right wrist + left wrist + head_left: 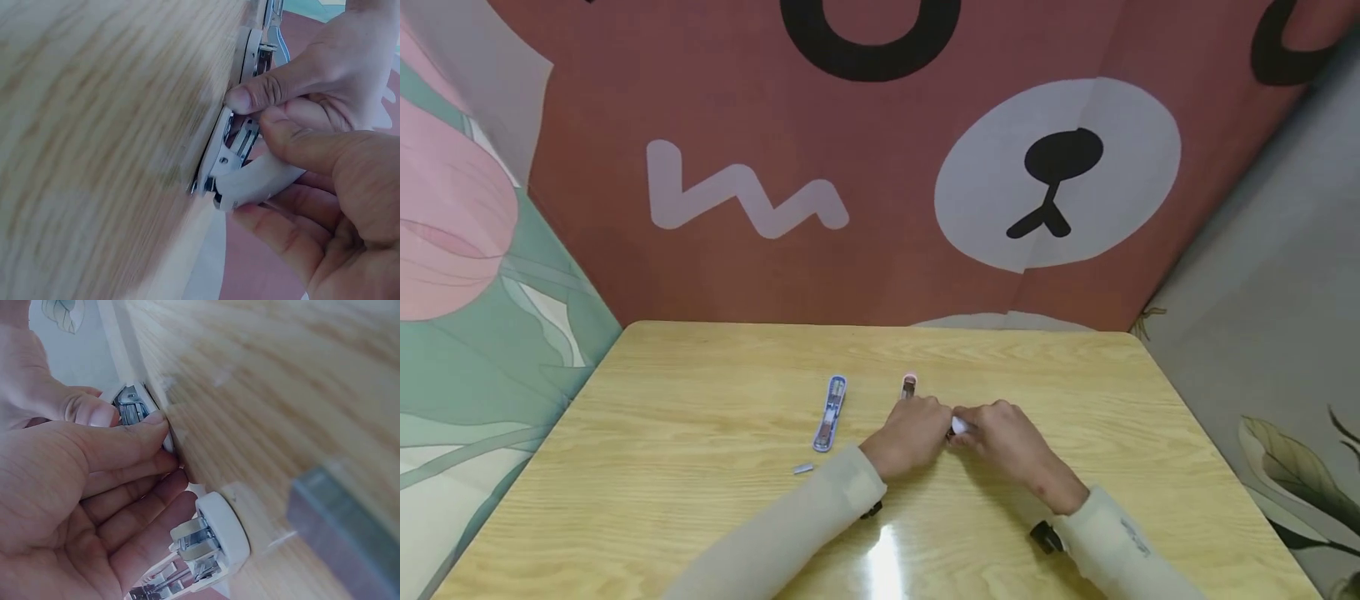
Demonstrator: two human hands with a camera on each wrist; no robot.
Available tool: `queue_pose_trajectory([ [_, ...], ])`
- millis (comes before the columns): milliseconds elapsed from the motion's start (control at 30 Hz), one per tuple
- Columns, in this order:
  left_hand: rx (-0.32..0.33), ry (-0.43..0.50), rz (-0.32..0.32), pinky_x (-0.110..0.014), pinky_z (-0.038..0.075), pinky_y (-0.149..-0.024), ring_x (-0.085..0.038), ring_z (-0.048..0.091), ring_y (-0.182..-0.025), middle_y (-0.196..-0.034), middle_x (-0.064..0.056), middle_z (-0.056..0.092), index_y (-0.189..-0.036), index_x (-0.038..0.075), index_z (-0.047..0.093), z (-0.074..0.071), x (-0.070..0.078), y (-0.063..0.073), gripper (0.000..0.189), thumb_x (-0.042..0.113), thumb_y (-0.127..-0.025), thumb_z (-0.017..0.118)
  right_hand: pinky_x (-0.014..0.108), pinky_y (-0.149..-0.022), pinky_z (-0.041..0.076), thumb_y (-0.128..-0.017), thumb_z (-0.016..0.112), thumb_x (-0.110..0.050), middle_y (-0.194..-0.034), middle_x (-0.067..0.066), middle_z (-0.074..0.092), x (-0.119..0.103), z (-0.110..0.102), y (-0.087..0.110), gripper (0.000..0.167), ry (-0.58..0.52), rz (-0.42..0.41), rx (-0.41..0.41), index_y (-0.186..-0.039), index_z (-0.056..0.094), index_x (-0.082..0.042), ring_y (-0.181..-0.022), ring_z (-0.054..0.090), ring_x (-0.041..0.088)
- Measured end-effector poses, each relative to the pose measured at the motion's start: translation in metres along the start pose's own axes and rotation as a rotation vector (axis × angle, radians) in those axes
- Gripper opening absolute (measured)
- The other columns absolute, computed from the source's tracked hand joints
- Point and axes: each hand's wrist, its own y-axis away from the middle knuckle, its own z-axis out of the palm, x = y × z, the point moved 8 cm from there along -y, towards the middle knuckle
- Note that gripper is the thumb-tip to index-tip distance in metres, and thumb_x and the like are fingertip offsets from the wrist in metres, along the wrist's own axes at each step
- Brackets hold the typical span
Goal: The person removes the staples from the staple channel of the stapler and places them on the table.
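Observation:
Both hands work on a white stapler [961, 425] whose cover is swung up from its base, with the metal staple channel showing. My right hand [1009, 442] grips the raised white cover [265, 180], fingers curled beneath it and thumb near the channel. My left hand [913, 435] pinches the end of the base between thumb and finger, low against the table. Close beside the left hand lies a second, opened stapler [909, 385] with a pinkish-white body, partly hidden by that hand. Left of it a blue stapler [830, 412] lies opened out flat.
A small grey strip of staples [802, 468] lies on the wooden table [700, 392], nearer me than the blue stapler. A printed cloth wall [760, 275] rises behind the table's far edge, with more hangings at both sides.

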Motion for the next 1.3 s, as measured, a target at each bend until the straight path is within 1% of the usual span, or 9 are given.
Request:
queue_pose_trajectory([
  [67,0.001,-0.002,-0.004,-0.022,0.038,-0.046,-0.007,0.044,-0.053,-0.060,0.006,0.051,-0.069,0.017,0.057,-0.002,-0.002,0.001,0.032,0.012,-0.097,0.071,0.022,-0.060,0.050,-0.084,0.086,-0.012,-0.087,0.001,0.075,0.003,0.000,-0.001,0.022,-0.050,0.016,-0.009,-0.103,0.078,-0.006,-0.068,0.059,0.002],
  [233,0.023,-0.016,0.023,-0.022,0.038,-0.048,-0.007,0.044,-0.053,-0.061,0.007,0.051,-0.065,0.018,0.052,-0.006,-0.001,0.000,0.035,0.009,-0.092,0.073,0.024,-0.061,0.051,-0.086,0.084,-0.011,-0.085,-0.009,0.071,0.014,-0.003,0.001,0.015,-0.175,0.071,-0.032,-0.100,0.077,-0.012,-0.069,0.058,0.002],
  [433,-0.013,-0.030,0.010,-0.023,0.042,-0.048,-0.007,0.048,-0.054,-0.063,0.005,0.056,-0.067,0.016,0.058,-0.002,-0.002,0.001,0.030,0.013,-0.093,0.073,0.025,-0.063,0.052,-0.089,0.081,-0.011,-0.088,-0.010,0.070,0.021,-0.001,0.006,0.016,-0.282,0.087,-0.053,-0.104,0.075,-0.012,-0.073,0.059,0.006],
  [567,-0.010,-0.033,0.005,-0.024,0.043,-0.048,-0.008,0.050,-0.056,-0.066,0.004,0.058,-0.073,0.015,0.063,-0.003,-0.001,0.003,0.023,0.015,-0.093,0.074,0.026,-0.062,0.052,-0.090,0.080,-0.009,-0.088,-0.010,0.069,0.026,-0.001,0.009,0.016,-0.340,0.094,-0.052,-0.105,0.074,-0.011,-0.074,0.060,0.008],
  [800,0.008,-0.063,0.026,-0.026,0.046,-0.049,-0.009,0.051,-0.056,-0.068,0.002,0.060,-0.076,0.013,0.066,-0.004,0.003,0.002,0.019,0.009,-0.094,0.069,0.026,-0.064,0.054,-0.091,0.079,-0.008,-0.093,-0.006,0.072,0.032,-0.005,0.010,0.016,-0.429,0.078,-0.051,-0.106,0.075,-0.011,-0.079,0.065,0.011],
  [967,-0.006,-0.074,0.011,-0.027,0.047,-0.050,-0.009,0.052,-0.057,-0.070,0.002,0.062,-0.079,0.013,0.067,-0.003,0.002,0.002,0.017,0.012,-0.095,0.070,0.026,-0.062,0.053,-0.092,0.077,-0.008,-0.097,-0.001,0.072,0.039,-0.001,0.014,0.017,-0.501,0.127,-0.058,-0.109,0.074,-0.008,-0.084,0.067,0.014],
  [1167,-0.035,-0.068,-0.005,-0.026,0.044,-0.048,-0.008,0.049,-0.056,-0.068,0.003,0.058,-0.080,0.014,0.067,0.000,0.001,0.003,0.018,0.015,-0.097,0.071,0.027,-0.071,0.057,-0.094,0.076,-0.008,-0.114,0.012,0.073,0.047,0.003,0.022,0.027,-0.624,0.186,-0.066,-0.119,0.070,0.000,-0.102,0.072,0.021],
  [1200,-0.038,-0.070,-0.007,-0.026,0.044,-0.048,-0.008,0.048,-0.056,-0.068,0.003,0.058,-0.080,0.014,0.067,0.000,0.001,0.003,0.018,0.015,-0.097,0.070,0.028,-0.074,0.057,-0.094,0.075,-0.007,-0.117,0.015,0.072,0.048,0.003,0.023,0.029,-0.637,0.189,-0.066,-0.120,0.069,0.002,-0.105,0.071,0.022],
  [1300,-0.035,-0.071,-0.008,-0.026,0.044,-0.049,-0.008,0.049,-0.057,-0.069,0.003,0.058,-0.079,0.014,0.066,0.000,0.002,0.003,0.018,0.015,-0.097,0.070,0.029,-0.077,0.058,-0.095,0.074,-0.007,-0.120,0.018,0.070,0.050,0.002,0.025,0.028,-0.671,0.199,-0.079,-0.121,0.068,0.003,-0.106,0.071,0.023],
])
